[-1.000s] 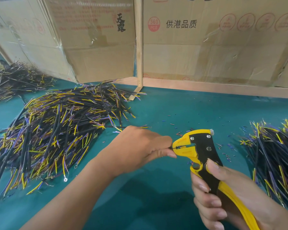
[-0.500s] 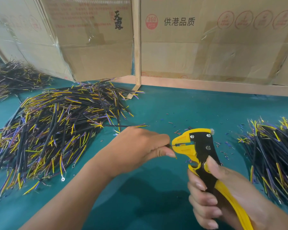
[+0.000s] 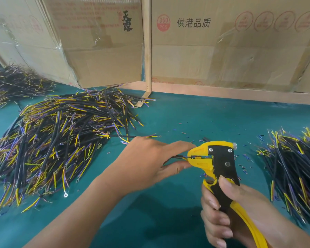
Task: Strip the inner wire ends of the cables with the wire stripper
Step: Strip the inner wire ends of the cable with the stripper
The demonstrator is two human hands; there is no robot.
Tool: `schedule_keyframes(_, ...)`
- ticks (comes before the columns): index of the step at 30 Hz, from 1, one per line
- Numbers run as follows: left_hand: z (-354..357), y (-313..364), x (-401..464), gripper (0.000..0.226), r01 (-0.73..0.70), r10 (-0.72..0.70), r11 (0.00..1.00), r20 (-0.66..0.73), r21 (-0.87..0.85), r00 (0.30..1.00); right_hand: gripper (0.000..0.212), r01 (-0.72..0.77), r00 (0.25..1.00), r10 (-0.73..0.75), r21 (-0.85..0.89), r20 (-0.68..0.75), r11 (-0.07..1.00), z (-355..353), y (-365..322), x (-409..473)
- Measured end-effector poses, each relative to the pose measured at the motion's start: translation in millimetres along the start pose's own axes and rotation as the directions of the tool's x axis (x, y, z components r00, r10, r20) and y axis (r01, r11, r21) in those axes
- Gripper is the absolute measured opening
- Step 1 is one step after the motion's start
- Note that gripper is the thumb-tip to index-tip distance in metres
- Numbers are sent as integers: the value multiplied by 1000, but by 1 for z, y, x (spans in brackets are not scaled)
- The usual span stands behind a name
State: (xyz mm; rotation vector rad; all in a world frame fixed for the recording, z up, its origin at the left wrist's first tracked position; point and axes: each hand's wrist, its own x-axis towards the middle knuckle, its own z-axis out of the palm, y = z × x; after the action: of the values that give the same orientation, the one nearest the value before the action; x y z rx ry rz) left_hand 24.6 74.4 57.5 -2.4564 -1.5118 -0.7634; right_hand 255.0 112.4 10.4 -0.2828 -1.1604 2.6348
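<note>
Cardboard boxes (image 3: 222, 42) wall off the back of a green mat (image 3: 168, 203). Over its middle, the left hand (image 3: 147, 163) pinches a black cable (image 3: 177, 157) between thumb and forefinger; the cable lies left to right, its coloured inner ends pointing right into the stripper (image 3: 215, 163) mouth. The right hand (image 3: 236, 215) wraps curled fingers round the handles, head tilted up and left. Cable piles lie left (image 3: 57, 140), right (image 3: 297, 167) and far left (image 3: 11, 83). Insulation scraps (image 3: 243, 158) dot the mat.

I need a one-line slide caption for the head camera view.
Left hand feeds a black cable into the yellow-and-black wire stripper gripped by the right hand.
</note>
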Motion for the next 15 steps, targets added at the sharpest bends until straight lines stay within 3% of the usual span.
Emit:
schedule_keyframes(7,5,5,0,4,174,-154,926,88,-334,984,38,22,997,-24,20,67,1000,-2,0,-1)
schedule_keyframes(12,4,3,-1,16,216,-134,818,188,-533,973,37,23,995,-26,25,97,999,-6,0,-1)
schedule_keyframes(15,5,4,0,30,230,-164,795,166,-561,972,36,36,994,-37,11,107,999,-6,-1,-1)
